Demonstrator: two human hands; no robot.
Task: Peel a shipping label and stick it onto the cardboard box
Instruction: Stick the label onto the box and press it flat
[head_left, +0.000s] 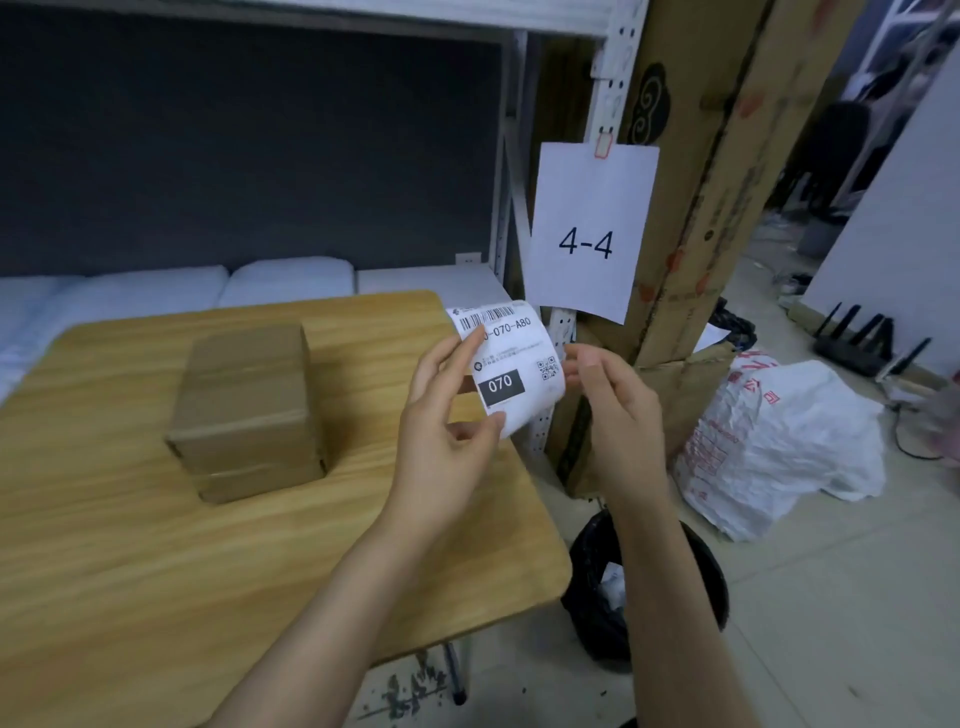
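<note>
A white shipping label with a barcode, a QR code and a black "070" block is held up in the air past the table's right edge. My left hand pinches its left side and bottom corner. My right hand holds its right edge, with the fingertips behind the paper. The label curls towards me. A closed brown cardboard box sits on the wooden table, left of both hands and apart from them.
A black bin with a bag stands on the floor under my right forearm. A white metal shelf post carries a paper sign "4-4". Tall cardboard leans behind it. A white plastic bag lies on the floor at right.
</note>
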